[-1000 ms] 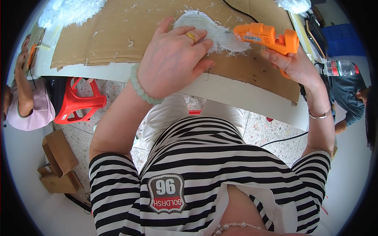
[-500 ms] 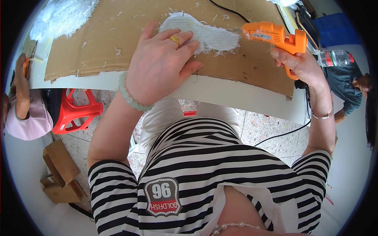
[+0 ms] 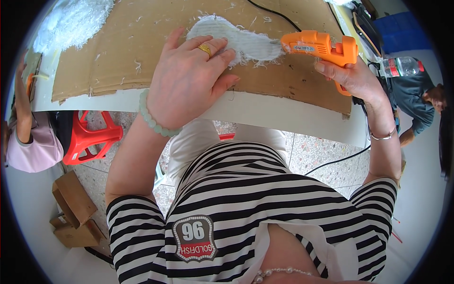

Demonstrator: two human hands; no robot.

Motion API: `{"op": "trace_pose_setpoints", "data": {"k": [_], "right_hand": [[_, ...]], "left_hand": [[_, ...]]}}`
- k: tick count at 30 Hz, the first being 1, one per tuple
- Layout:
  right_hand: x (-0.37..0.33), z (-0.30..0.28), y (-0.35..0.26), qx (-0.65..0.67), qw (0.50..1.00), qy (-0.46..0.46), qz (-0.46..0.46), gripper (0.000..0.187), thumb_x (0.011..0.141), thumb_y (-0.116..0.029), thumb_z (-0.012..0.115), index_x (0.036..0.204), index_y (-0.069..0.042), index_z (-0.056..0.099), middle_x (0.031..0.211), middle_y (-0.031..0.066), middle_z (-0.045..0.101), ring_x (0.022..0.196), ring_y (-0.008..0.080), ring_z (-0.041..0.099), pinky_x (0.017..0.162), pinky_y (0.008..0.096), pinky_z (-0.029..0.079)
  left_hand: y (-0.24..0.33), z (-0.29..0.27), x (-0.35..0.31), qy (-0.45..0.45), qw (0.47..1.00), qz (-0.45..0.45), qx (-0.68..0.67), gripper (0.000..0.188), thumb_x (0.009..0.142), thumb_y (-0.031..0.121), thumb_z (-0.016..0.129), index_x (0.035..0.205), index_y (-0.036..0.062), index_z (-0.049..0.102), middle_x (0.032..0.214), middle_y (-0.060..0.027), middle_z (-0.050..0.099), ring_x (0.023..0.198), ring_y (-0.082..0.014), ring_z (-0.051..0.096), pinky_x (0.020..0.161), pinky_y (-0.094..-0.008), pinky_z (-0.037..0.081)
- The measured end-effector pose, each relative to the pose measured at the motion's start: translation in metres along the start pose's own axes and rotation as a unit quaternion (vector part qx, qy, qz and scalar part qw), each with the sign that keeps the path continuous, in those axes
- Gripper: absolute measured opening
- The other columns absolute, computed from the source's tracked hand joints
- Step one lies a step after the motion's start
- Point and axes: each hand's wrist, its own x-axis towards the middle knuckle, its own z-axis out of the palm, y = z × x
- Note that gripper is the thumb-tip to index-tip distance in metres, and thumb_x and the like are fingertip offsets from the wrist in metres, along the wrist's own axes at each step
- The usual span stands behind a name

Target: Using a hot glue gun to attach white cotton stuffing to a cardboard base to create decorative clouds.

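A white fluffy fabric piece (image 3: 246, 45), rounded at its left end and narrower to the right, lies on a cardboard sheet (image 3: 293, 78). My left hand (image 3: 189, 71) rests with its fingertips on the left part of the fabric, fingers spread and pressing it flat. In my right hand (image 3: 350, 78) is an orange hot glue gun (image 3: 317, 45), gripped by its handle. Its nozzle points left and is at the fabric's right end; whether it touches cannot be made out.
White fluffy material (image 3: 75, 23) lies at the far left. A black cable (image 3: 279, 15) crosses the cardboard's far side. A plastic bottle (image 3: 401, 66) is at the right. People sit on both sides, with a red stool (image 3: 94, 137) and cardboard boxes (image 3: 75, 203) at the left.
My right hand has brought the glue gun leftward, so its nozzle is now at the fabric's right end. My left hand stays on the fabric, with a slight shift left in view.
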Motion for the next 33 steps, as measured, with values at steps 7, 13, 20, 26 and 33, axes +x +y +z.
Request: {"op": "trace_pose_setpoints", "data": {"k": [7, 13, 20, 26, 33], "right_hand": [[0.002, 0.007, -0.001, -0.029, 0.997, 0.060, -0.031, 0.026, 0.075, -0.021, 0.077, 0.090, -0.005, 0.062, 0.072, -0.0023, 0.055, 0.066, 0.0071, 0.050, 0.063, 0.0219, 0.042], [0.004, 0.010, -0.007, -0.063, 0.996, 0.051, -0.030, 0.022, 0.075, -0.016, 0.075, 0.082, -0.003, 0.059, 0.069, -0.0027, 0.052, 0.063, 0.0065, 0.046, 0.059, 0.0221, 0.040], [0.009, 0.011, -0.006, -0.089, 0.995, 0.042, -0.024, 0.019, 0.077, -0.016, 0.070, 0.084, -0.003, 0.058, 0.067, -0.0022, 0.050, 0.061, 0.0072, 0.043, 0.056, 0.0234, 0.037], [0.012, 0.012, -0.011, -0.094, 0.994, 0.039, -0.026, 0.019, 0.077, -0.017, 0.070, 0.084, -0.003, 0.059, 0.066, -0.0026, 0.051, 0.060, 0.0070, 0.043, 0.056, 0.0237, 0.037], [0.009, 0.007, -0.014, -0.051, 0.998, 0.015, -0.043, 0.020, 0.075, -0.018, 0.071, 0.086, -0.003, 0.062, 0.069, -0.0023, 0.056, 0.062, 0.0063, 0.049, 0.058, 0.0214, 0.040]], "left_hand": [[0.000, 0.000, -0.001, -0.001, 1.000, -0.003, -0.004, 0.029, 0.072, 0.025, 0.071, 0.095, 0.0085, 0.065, 0.105, -0.0056, 0.065, 0.102, -0.0224, 0.058, 0.096, -0.0510, 0.036], [0.001, 0.000, -0.001, -0.003, 1.000, -0.005, -0.003, 0.029, 0.072, 0.025, 0.070, 0.095, 0.0087, 0.065, 0.105, -0.0052, 0.064, 0.102, -0.0227, 0.058, 0.096, -0.0513, 0.036], [0.000, 0.000, 0.000, -0.003, 1.000, -0.002, -0.004, 0.029, 0.072, 0.025, 0.070, 0.096, 0.0090, 0.063, 0.106, -0.0048, 0.063, 0.102, -0.0227, 0.058, 0.096, -0.0516, 0.036], [0.000, -0.003, 0.000, -0.019, 1.000, -0.008, -0.011, 0.030, 0.073, 0.025, 0.070, 0.099, 0.0094, 0.064, 0.106, -0.0057, 0.063, 0.103, -0.0245, 0.058, 0.097, -0.0507, 0.035], [0.001, -0.002, -0.001, -0.026, 1.000, -0.015, -0.008, 0.033, 0.073, 0.024, 0.070, 0.102, 0.0097, 0.065, 0.110, -0.0066, 0.064, 0.104, -0.0266, 0.058, 0.099, -0.0498, 0.034]]}}
